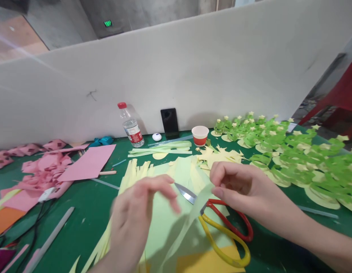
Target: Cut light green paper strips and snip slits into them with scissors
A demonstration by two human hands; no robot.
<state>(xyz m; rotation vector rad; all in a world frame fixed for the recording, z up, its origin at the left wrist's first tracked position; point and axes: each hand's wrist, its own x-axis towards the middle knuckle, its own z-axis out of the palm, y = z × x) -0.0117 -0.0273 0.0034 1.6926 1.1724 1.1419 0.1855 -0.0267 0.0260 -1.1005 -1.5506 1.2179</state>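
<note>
My right hand (241, 185) pinches the upper end of a pale green paper strip (190, 220), which hangs down and curves toward me. To its left, my left hand (138, 216) is partly smeared by motion; its fingers are apart and hold nothing that I can see. Scissors (229, 235) with one red and one yellow handle lie behind the strip, their blades pointing up and left. Under them are pale green paper sheets (164, 201), with an orange-yellow sheet (210, 261) at the near edge. Thin yellow strips (107, 235) lie left of the sheets.
On the green table (87, 223) stand a water bottle (132, 127), a dark phone (170, 123) and a paper cup (200, 135). Many green paper trees (295, 155) fill the right side. Pink paper pieces (47, 167) and a cable (36, 223) lie left. A white partition (176, 72) rises behind.
</note>
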